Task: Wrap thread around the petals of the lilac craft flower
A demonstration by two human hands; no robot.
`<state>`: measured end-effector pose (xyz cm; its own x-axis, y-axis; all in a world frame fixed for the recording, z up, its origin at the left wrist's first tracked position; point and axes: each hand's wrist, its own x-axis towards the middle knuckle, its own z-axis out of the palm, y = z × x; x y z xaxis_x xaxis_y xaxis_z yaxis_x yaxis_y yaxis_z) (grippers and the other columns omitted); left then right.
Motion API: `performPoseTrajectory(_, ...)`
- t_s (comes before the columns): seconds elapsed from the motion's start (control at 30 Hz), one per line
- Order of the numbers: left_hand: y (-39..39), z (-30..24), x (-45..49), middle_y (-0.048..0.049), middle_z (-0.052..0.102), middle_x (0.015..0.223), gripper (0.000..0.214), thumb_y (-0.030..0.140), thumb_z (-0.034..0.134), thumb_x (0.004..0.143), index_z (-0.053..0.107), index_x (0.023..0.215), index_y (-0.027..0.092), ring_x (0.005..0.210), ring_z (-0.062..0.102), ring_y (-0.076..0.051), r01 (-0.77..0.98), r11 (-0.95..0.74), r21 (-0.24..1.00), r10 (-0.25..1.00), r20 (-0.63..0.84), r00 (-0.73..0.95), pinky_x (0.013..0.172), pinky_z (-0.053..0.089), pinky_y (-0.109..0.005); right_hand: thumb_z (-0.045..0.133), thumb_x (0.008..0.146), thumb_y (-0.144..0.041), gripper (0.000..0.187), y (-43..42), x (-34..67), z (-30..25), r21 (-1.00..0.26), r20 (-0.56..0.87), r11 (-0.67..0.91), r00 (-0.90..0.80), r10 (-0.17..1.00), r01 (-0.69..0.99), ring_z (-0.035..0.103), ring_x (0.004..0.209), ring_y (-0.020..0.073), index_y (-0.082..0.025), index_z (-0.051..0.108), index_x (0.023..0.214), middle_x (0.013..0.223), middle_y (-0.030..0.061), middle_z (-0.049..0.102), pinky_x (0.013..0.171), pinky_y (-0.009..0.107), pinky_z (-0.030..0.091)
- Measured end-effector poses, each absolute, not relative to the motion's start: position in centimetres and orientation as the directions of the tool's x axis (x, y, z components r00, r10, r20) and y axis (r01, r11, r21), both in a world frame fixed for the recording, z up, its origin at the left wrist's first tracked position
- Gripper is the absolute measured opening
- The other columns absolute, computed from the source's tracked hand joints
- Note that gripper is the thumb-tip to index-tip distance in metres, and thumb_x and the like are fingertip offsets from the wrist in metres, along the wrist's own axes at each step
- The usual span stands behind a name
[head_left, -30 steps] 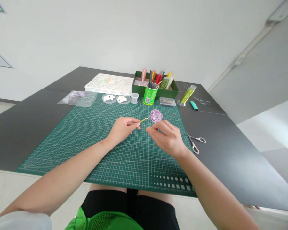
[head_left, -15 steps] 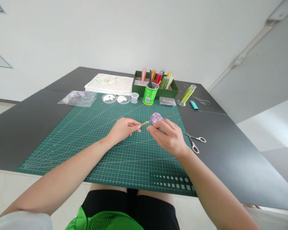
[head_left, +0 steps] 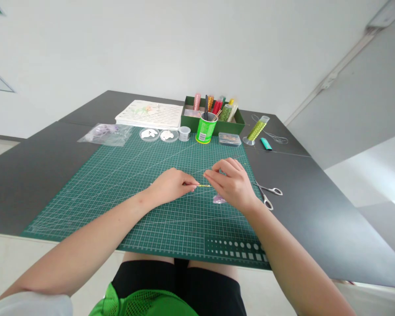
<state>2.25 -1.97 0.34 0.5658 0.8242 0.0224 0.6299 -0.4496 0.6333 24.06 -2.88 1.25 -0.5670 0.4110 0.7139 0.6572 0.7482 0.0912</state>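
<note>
My left hand [head_left: 175, 184] pinches a thin stem [head_left: 204, 185] between thumb and fingertips, and its yellow-green tip sticks out to the right. Just right of that tip, my right hand [head_left: 231, 181] is closed in a pinch. Whatever may be between its fingertips is too small to make out. A purple flower-like piece [head_left: 219, 199] shows below the right hand, partly covered by it. Both hands are over the green cutting mat [head_left: 171, 224]. Scissors [head_left: 267, 202] lie to the right of my right wrist, blades partly hidden.
Behind the hands stand a green can [head_left: 205, 131] with sticks, a green box [head_left: 239, 127] of coloured rolls, and clear dishes [head_left: 149, 134] with white pieces. A plastic bag [head_left: 110, 137] lies left; a green roll [head_left: 257, 130] leans at the right.
My left hand and the stem have moved a little down and right. The purple piece has shifted from above the right fingers to below them.
</note>
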Motion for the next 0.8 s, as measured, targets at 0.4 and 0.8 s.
performPoseTrajectory(0.4, -2.7, 1.0, 2.4, 0.0027, 0.081, 0.085, 0.022, 0.025, 0.064, 0.094, 0.083, 0.105, 0.028, 0.064, 0.069, -0.015, 0.577, -0.525, 0.626, 0.765, 0.051, 0.641, 0.065, 0.047, -0.027, 0.065, 0.096, -0.020, 0.016, -1.3, 25.1, 0.1, -0.199, 0.655, 0.755, -0.488, 0.577, 0.625, 0.050, 0.076, 0.0176, -0.020, 0.076, 0.083, 0.080, 0.0035, 0.057, 0.069, 0.033, 0.043)
performPoseTrajectory(0.8, -2.8, 0.7, 2.3, 0.0015, 0.081, 0.086, 0.022, 0.033, 0.064, 0.095, 0.080, 0.107, 0.026, 0.068, 0.071, -0.015, 0.506, -0.538, 0.674, 0.790, 0.193, 0.583, 0.066, 0.047, -0.026, 0.071, 0.090, -0.021, 0.010, -0.2, 25.4, -1.4, -0.504, 0.530, 0.668, -0.414, 0.740, 0.547, 0.058, 0.074, 0.0156, -0.020, 0.080, 0.084, 0.080, 0.0024, 0.060, 0.067, 0.032, 0.048)
